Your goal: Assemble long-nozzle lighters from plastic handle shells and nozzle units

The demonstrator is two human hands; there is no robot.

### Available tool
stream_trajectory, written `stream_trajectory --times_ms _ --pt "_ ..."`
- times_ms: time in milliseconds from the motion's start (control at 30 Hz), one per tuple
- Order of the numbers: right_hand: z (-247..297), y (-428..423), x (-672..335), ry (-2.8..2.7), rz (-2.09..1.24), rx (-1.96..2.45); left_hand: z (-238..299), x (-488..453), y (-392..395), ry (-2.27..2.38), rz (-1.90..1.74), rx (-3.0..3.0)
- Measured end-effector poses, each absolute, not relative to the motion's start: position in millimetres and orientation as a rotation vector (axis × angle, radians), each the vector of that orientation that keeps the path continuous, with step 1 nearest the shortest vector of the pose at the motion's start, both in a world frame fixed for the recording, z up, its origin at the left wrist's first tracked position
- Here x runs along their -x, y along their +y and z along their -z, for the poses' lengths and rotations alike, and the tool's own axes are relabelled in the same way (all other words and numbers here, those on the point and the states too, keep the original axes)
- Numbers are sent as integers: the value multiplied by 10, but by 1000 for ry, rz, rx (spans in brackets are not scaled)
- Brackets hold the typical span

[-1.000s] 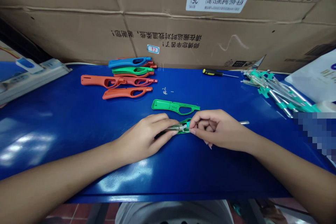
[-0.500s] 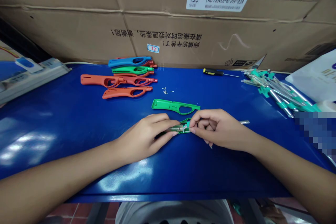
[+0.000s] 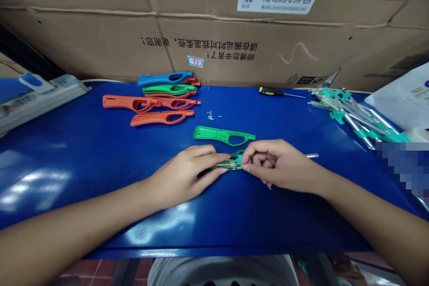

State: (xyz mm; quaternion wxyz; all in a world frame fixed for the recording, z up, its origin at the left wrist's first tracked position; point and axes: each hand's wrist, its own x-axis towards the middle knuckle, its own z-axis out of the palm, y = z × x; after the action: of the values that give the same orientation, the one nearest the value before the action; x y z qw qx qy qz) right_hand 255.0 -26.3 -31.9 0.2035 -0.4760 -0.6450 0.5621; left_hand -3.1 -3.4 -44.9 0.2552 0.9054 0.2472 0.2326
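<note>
Between my hands, over the blue table, lies a green lighter casing half (image 3: 238, 167) of the long-nosed kind. A clear part (image 3: 225, 164) and a teal part (image 3: 238, 159) sit in it. My left hand (image 3: 187, 170) is closed around its handle end, fingertips at the clear part. My right hand (image 3: 273, 163) has thumb and forefinger pinched at the teal part; whatever is between those fingertips is too small to make out. A metal tube (image 3: 312, 155) pokes out beyond my right hand. Just behind lies another green casing half (image 3: 223, 136), its hollow side up.
Several orange, green and blue lighter casings (image 3: 161, 118) lie at the back left. A screwdriver (image 3: 273, 92) and a pile of metal tubes with teal parts (image 3: 355, 118) lie at the back right. A cardboard box (image 3: 110, 35) stands behind; a power strip (image 3: 43, 98) is at left.
Both hands stay almost in place. A small white bit at my right fingertips has shifted slightly down into the green casing half.
</note>
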Motion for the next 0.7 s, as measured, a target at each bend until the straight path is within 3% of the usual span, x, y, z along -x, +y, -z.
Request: stream_trajectory --times_ms 700 --pt "291 -254 -2542 -1764 -1596 1348 405 3 -39 758 -643 -2337"
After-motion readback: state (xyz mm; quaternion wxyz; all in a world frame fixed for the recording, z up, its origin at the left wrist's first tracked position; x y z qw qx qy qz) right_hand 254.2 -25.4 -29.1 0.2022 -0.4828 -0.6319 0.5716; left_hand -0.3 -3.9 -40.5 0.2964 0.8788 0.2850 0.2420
